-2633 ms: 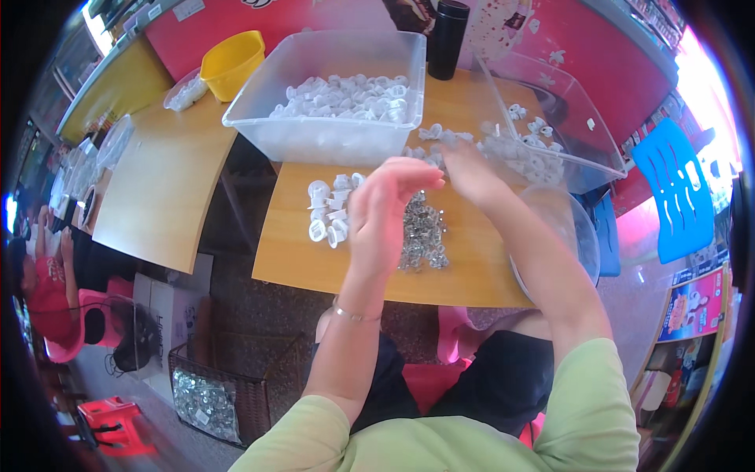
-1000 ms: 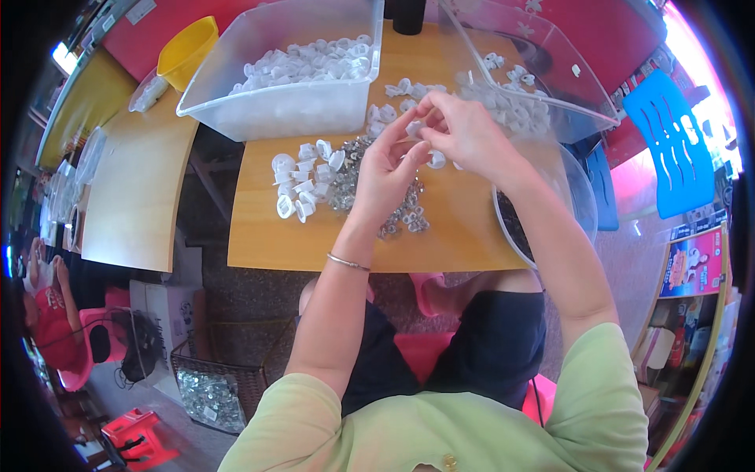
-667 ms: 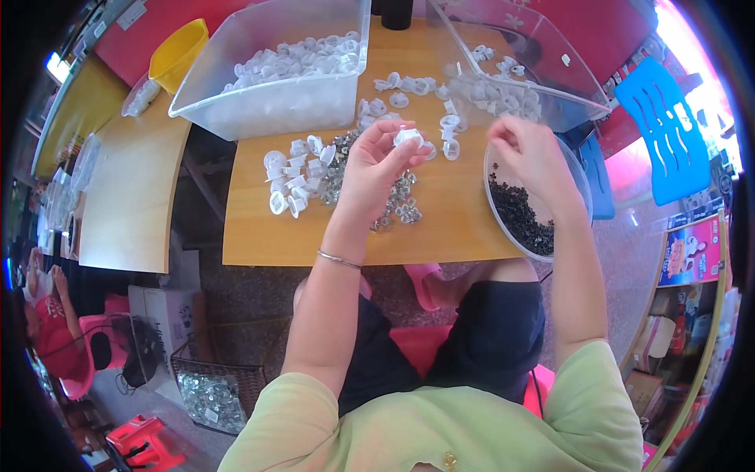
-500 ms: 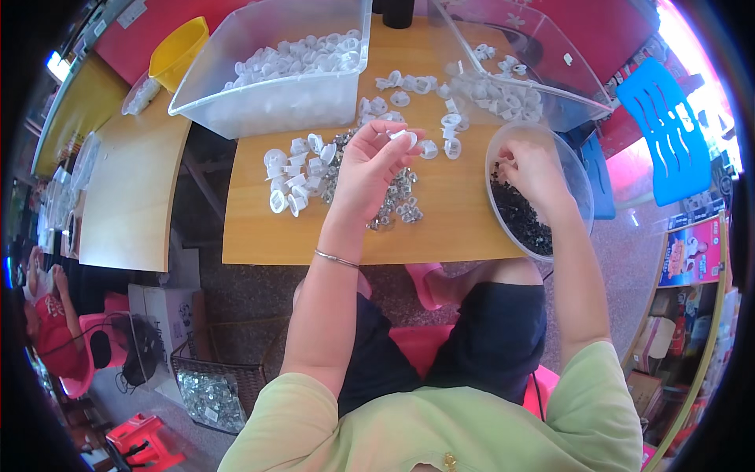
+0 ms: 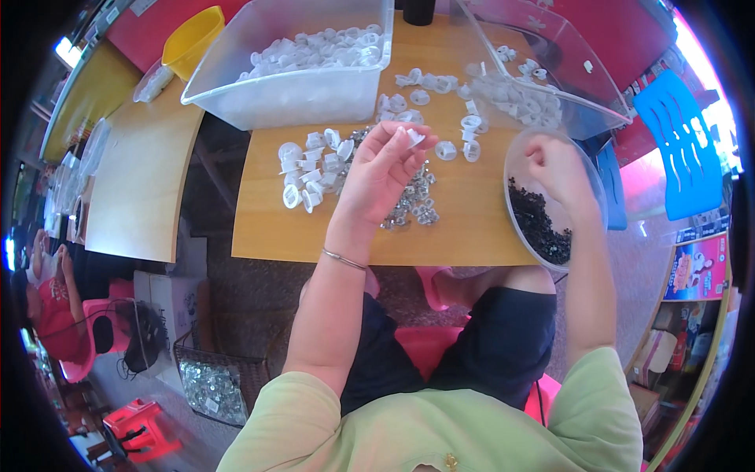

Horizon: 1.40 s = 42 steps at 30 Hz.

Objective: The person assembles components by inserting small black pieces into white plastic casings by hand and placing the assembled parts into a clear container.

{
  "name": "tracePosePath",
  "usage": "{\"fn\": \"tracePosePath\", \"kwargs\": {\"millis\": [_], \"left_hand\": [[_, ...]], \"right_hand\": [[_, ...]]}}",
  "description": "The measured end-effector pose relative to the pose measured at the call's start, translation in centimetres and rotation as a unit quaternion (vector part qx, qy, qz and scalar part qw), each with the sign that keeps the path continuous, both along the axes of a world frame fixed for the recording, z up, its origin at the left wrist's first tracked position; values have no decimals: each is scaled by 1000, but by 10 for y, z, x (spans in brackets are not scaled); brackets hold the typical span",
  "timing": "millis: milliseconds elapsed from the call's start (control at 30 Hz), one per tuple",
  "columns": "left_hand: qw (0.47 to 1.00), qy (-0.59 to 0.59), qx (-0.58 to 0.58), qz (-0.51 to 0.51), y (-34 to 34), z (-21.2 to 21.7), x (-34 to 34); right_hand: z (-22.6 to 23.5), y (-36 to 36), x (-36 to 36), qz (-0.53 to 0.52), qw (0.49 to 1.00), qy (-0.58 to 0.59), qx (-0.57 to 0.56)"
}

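My left hand [image 5: 385, 167] is raised over the middle of the wooden table [image 5: 330, 244], its thumb and fingers pinching a small white plastic part [image 5: 415, 138]. Below it lies a heap of small shiny metal pieces [image 5: 413, 200], partly hidden by the hand. White plastic fittings [image 5: 312, 169] are gathered just left of that heap. On the right, my right hand [image 5: 557, 167] is over a clear round tub [image 5: 515, 167] holding many tiny black parts [image 5: 537, 220]. Its fingers are curled together; whatever is between them is too small to see.
A large translucent bin [image 5: 291, 102] full of white fittings stands at the back left. Another clear bin [image 5: 586, 102] is at the back right, with more white pieces [image 5: 429, 81] beside it. A blue chair [image 5: 680, 149] stands beyond the tub. A second table [image 5: 138, 189] is to the left.
My right hand has lifted from the black parts toward the tub's far side, its fingers drawn together. The left hand keeps the white part pinched. The whole view has shifted slightly.
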<state>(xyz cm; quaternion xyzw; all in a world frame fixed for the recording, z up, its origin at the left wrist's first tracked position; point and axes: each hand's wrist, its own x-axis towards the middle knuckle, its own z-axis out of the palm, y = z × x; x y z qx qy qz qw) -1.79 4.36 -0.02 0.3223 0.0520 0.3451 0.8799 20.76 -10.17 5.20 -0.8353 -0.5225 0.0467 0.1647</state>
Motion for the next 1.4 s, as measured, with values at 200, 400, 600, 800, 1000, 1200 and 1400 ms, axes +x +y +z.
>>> {"fn": "tracePosePath", "kwargs": {"millis": [200,400,600,800,1000,1200,1400], "left_hand": [[998,-40,-57,-11,3,-4,-2],[992,-54,-110,18,1,-2,1],[986,-112,-126,13,2,3,-4],[981,-122,-148,6,-3,-3,0],[984,-127,-120,-15,-4,-11,3],[991,-79,-107,10,-10,4,4],[995,-74,-70,15,-9,3,3]], "right_hand": [[39,14,-48,75,927,285,231],[22,46,-91,146,788,526,286],[5,48,-103,115,749,589,279],[-12,47,-100,113,735,604,288],[-12,49,-99,121,702,605,355],[-15,47,-91,136,716,579,364],[-15,49,-93,140,715,577,370]]}}
